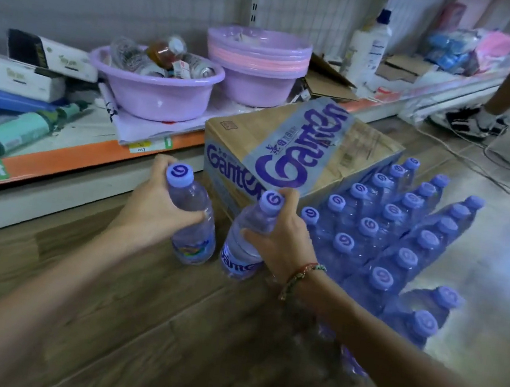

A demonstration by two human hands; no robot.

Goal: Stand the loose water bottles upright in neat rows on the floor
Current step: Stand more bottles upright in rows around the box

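Note:
My left hand (155, 208) grips a clear water bottle with a purple cap (191, 227) by its upper body; its base rests near the wooden floor (132, 307). My right hand (280, 239) holds a second bottle (240, 250) by the neck, close beside the first. Both stand nearly upright, tilted slightly, just left of several rows of upright purple-capped bottles (389, 232). My right forearm hides part of the nearest bottles.
A Ganten cardboard box (285, 151) sits behind the bottles. A low shelf (88, 156) on the left carries purple basins (156, 94), tissue packs and bags. Another person's leg and shoe (473, 120) stand at the far right, near cables on the floor.

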